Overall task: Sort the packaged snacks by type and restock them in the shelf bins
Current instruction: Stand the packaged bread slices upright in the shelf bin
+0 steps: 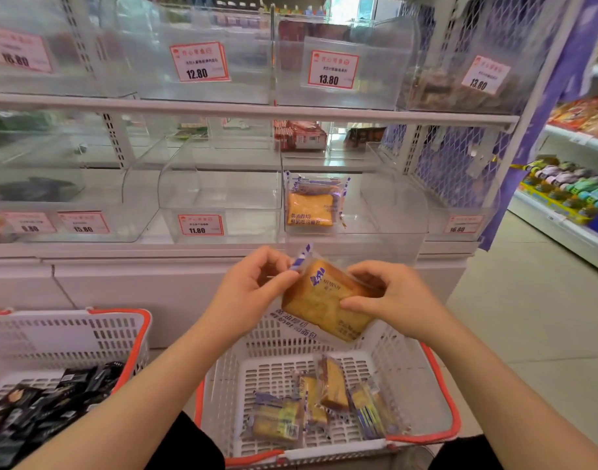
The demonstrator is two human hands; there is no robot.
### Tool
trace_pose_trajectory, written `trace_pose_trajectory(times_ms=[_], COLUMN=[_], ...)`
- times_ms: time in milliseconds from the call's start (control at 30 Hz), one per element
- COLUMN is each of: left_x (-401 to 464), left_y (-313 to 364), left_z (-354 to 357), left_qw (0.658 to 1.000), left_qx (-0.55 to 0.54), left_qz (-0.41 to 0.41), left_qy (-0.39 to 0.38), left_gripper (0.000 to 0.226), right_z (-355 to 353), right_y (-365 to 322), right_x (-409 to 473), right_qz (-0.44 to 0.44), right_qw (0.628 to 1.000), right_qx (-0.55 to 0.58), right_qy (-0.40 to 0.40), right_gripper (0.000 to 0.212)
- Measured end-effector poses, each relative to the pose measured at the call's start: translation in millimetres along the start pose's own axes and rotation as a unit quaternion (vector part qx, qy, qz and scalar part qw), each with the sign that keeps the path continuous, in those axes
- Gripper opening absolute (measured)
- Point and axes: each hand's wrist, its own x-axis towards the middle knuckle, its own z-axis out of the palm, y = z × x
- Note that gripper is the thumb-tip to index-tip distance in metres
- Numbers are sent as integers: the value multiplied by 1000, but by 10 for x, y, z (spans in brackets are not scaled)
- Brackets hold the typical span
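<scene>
Two hands | left hand (pixel 253 286) fingers pinch bread packet (pixel 324 300) corner | right hand (pixel 389 296) fingers grip opposite edge

Lower shelf (pixel 223 247): row of clear bins w/ red price tags. Bin (pixel 355 228) right of centre has 1 bread pack (pixel 313 206) upright vs its left wall. Floor (pixel 528 317): 2 white baskets, left basket (pixel 87 334) w/ dark packs, right basket (pixel 409 368) w/ bread packs.

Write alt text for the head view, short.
Both hands, left hand and right hand, hold a bread pack above a white basket of similar packs. One matching pack already stands in a clear shelf bin ahead; a second basket at left holds dark packets.
</scene>
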Motion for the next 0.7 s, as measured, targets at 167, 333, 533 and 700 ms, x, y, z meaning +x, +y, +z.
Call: trace_pose_trajectory(times_ms=[167, 333, 533, 700], left_x=[147, 351, 577, 860], left_y=[20, 10, -3, 35], left_z=[18, 25, 67, 88], left_qw=[985, 964, 928, 907], left_qx=[-106, -174, -282, -328], left_qz=[-27, -82, -163, -169], left_qy=[131, 183, 183, 204], left_gripper=[19, 25, 41, 24], right_z=[-77, -161, -317, -310], right_y=[29, 6, -123, -209], right_x=[19, 87, 416, 703], right_qz=[6, 84, 20, 51], right_qw=[986, 927, 939, 942], right_qx=[76, 339, 272, 280], right_qy=[147, 137, 211, 176], right_gripper=[30, 13, 22, 5])
